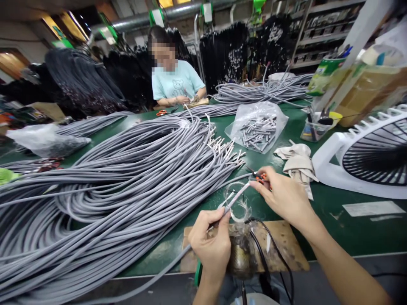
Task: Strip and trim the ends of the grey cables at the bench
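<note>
My left hand [211,239] is closed around a grey cable [173,264] close to its stripped end. From those fingers the pale inner core [238,195] runs up and right to my right hand [286,197]. My right thumb and fingers are closed around small orange-handled cutters [262,179], largely hidden by the hand, with dark tips pointing left. The core's far end lies at my right thumb; whether it is pinched there I cannot tell. Thin clear strands [241,211] loop behind the core. Beside both hands lies a large bundle of grey cables [127,182] with pale stripped ends.
A wooden board [286,243] with a metal device [241,254] and black cords sits at the front edge. Further back lie a bag of cut sleeve pieces [259,127], a crumpled cloth [299,163] and a white fan [330,156]. A person [178,80] works across the green table.
</note>
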Available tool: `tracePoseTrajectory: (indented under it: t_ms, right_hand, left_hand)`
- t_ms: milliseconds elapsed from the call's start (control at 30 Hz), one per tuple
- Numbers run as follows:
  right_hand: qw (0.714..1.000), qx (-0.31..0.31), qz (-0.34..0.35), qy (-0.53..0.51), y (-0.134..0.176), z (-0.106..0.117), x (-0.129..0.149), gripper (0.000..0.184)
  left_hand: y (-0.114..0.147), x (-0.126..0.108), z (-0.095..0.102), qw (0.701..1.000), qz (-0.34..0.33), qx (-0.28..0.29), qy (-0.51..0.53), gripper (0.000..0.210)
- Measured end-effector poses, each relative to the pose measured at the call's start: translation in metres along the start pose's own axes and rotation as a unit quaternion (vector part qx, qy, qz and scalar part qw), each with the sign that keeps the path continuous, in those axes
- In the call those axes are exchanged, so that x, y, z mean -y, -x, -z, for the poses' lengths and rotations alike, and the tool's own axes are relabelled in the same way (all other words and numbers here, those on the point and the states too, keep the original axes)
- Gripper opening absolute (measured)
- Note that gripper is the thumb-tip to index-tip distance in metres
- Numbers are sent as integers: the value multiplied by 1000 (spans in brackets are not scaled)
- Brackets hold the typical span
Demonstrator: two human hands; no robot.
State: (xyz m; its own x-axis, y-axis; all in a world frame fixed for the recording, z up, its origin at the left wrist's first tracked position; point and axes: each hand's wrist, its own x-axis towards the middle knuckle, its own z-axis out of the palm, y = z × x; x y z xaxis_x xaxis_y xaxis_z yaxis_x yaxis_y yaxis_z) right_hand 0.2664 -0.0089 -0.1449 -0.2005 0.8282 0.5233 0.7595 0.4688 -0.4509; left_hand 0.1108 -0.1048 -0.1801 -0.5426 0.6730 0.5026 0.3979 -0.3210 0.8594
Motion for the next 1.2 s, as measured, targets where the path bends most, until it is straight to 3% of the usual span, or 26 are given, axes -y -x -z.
tracePoseTrajectory:
  t_ms: [100,267,400,633,867,967,1067,1200]
  right_hand:
    - [986,84,134,-50,4,-3,12,23]
    - [959,4,252,-128,12,-3,32,12]
    - [951,-40,290,-99,14,-6,35,11]
    - [950,-58,302,-53,16,-7,33,9]
    - [950,-58,301,-62,16,-8,32,9]
    - [959,-48,261,-103,16,-11,33,16]
    - [963,42,165,-208,18,-15,36,22]
    - [934,188,39,-301,21,-20,39,30]
  left_hand:
    - [-2,-1,0,1000,9,-13,12,8]
    - [-1,-2,0,1000,8,-7,25,10]
    - [1,2,2,1000,3,4,21,13]
    - [1,4,2,999,-24,14,15,18]
    - [0,5,2,999,-43,14,18,21]
    - [0,4,2,999,-47,21,15,20]
    - [-1,3,2,998,-53,33,9,19]
    - [-2,1,1,996,-76,39,-9,18]
